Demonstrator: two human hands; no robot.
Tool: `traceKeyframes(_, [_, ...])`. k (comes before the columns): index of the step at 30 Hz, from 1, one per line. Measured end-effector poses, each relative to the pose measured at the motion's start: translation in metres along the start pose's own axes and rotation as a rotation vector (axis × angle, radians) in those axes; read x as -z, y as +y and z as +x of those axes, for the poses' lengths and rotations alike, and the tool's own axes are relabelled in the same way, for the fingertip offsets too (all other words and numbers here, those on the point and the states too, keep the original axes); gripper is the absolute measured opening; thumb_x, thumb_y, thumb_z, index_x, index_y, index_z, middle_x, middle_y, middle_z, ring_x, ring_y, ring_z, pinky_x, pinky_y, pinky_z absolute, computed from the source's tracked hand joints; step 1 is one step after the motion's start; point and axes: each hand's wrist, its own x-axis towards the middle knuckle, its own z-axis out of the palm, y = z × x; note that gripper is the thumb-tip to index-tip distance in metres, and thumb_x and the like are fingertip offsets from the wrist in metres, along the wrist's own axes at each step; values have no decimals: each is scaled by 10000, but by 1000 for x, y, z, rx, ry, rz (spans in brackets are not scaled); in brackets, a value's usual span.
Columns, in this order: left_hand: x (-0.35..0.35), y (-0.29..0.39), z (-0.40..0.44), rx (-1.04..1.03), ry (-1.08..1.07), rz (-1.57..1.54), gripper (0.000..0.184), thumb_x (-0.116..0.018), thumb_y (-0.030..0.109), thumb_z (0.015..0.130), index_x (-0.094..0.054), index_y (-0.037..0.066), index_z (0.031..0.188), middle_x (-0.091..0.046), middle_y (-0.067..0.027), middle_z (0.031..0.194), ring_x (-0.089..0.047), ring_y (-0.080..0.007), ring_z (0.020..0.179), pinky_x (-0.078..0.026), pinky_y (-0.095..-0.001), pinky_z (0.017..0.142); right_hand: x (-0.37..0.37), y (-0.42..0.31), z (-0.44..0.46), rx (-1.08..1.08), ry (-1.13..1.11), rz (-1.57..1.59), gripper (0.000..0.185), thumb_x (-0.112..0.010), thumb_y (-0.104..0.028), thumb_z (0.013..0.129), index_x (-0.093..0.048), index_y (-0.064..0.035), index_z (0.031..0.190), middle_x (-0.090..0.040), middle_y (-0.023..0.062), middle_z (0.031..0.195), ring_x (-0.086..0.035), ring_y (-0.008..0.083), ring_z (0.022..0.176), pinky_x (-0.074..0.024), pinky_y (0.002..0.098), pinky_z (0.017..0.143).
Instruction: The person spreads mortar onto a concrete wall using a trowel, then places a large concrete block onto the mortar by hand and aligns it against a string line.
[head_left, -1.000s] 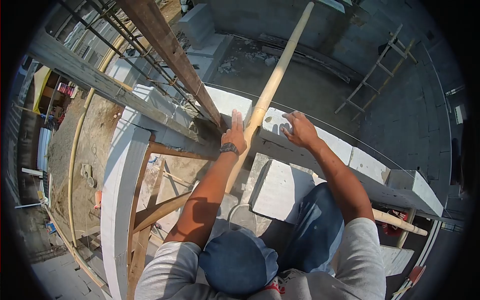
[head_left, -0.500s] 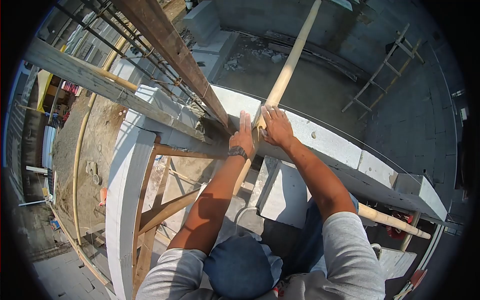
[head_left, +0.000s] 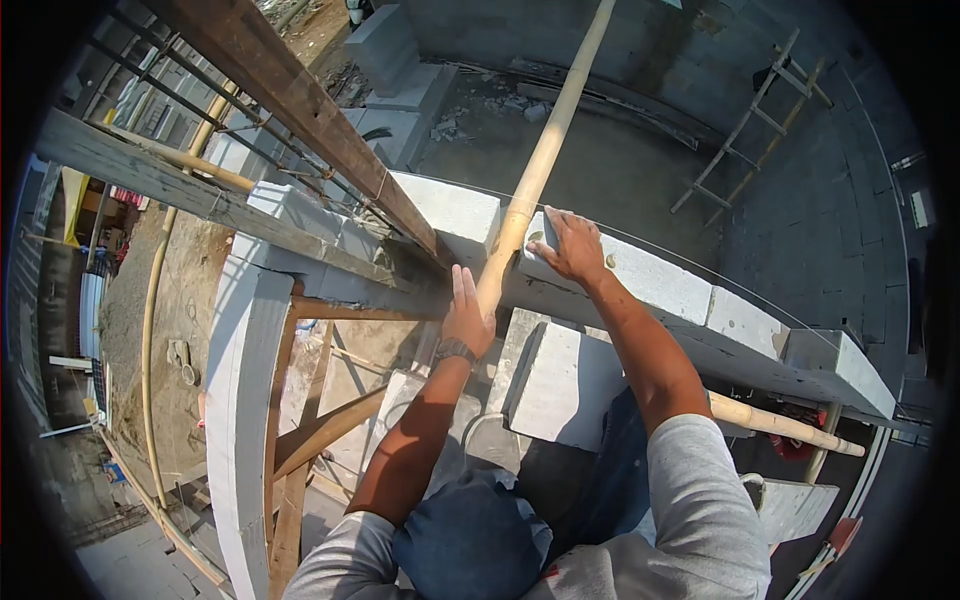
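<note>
A long bamboo pole (head_left: 560, 120) slants through a gap in the row of pale wall blocks. My left hand (head_left: 467, 316), with a dark watch at the wrist, lies against the pole's left side near its lower visible part, fingers straight and holding nothing. On top of the block (head_left: 655, 278) just right of the gap rests my right hand (head_left: 575, 246), its fingers spread and its thumb apart near the block's end. Left of the gap stands another pale block (head_left: 450, 212). A thin string runs along the wall's far edge.
A brown wooden post (head_left: 300, 110) and a grey timber (head_left: 210, 200) cross on the left, beside rebar. Pale blocks (head_left: 568, 388) lie below my arms, near a bucket (head_left: 493, 440). Another bamboo pole (head_left: 790, 430) juts out at right. A ladder (head_left: 742, 150) leans beyond the wall.
My left hand has moved down and left, below the block tops. My right hand has come off the pole and shifted right onto the block. The view has shifted slightly.
</note>
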Motion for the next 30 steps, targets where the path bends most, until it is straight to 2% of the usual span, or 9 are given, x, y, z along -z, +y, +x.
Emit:
traceKeyframes(5, [-42,-46,-75,189,-295,18,986,-691,380,964,-141,-29,1672,-183,-282,1731,-444,-495,1451,-396,-531,1187,-6,1,0,15,73,-30,822,-682,-638,925,-544,-108,1537,-620,161,1415,-568,355,1314,-370,546,1169])
traceKeyframes(8, [-59,-60,-108,244,-308,107,982,-672,448,973,-169,-35,1666,-247,-283,1714,-412,-473,1486,-369,-529,1208,-7,-1,-2,16,89,-24,768,-685,-615,929,-587,-105,1495,-633,150,1387,-577,347,1289,-381,545,1147])
traceKeyframes(14, [-58,-60,-107,216,-326,138,992,-663,455,975,-158,-49,1664,-248,-282,1715,-404,-462,1494,-358,-514,1224,-20,-2,2,20,226,-21,671,-698,-560,931,-651,-103,1419,-662,131,1316,-595,337,1220,-401,546,1090])
traceKeyframes(17, [-62,-59,-109,223,-297,137,999,-697,434,954,-174,-34,1665,-246,-242,1726,-369,-443,1522,-378,-547,1191,-27,1,0,44,287,-50,636,-693,-548,940,-668,-105,1396,-672,126,1276,-600,330,1192,-409,545,1061])
traceKeyframes(22, [-57,-50,-107,246,-305,154,990,-693,427,963,-172,-40,1663,-247,-244,1725,-373,-442,1519,-371,-555,1192,-30,1,1,64,339,-75,564,-683,-516,961,-702,-105,1345,-677,128,1236,-604,320,1176,-413,540,1044])
traceKeyframes(25, [-56,-49,-106,253,-296,153,986,-694,430,962,-178,-33,1663,-254,-237,1724,-377,-442,1516,-370,-561,1190,-32,-4,6,18,350,-88,504,-683,-472,970,-719,-108,1317,-693,106,1188,-623,311,1130,-440,522,1002])
traceKeyframes(28, [-52,-49,-108,253,-290,143,984,-696,436,960,-186,-25,1664,-264,-229,1722,-379,-442,1514,-370,-560,1190,-29,-1,10,19,340,-42,416,-686,-401,993,-741,-88,1261,-724,94,1132,-653,316,1055,-494,463,956])
traceKeyframes(29, [-52,-46,-106,254,-282,130,983,-697,439,960,-190,-22,1664,-268,-227,1721,-380,-443,1514,-371,-559,1191,-27,1,14,19,345,-64,323,-685,-352,998,-755,-109,1198,-738,99,1078,-675,334,1006,-522,463,899])
traceKeyframes(30, [-54,-46,-108,260,-288,137,982,-696,442,960,-192,-21,1664,-272,-226,1720,-382,-441,1513,-373,-557,1190,-28,8,17,-4,321,-41,296,-688,-332,996,-754,-113,1183,-737,104,1073,-676,340,1008,-527,469,899])
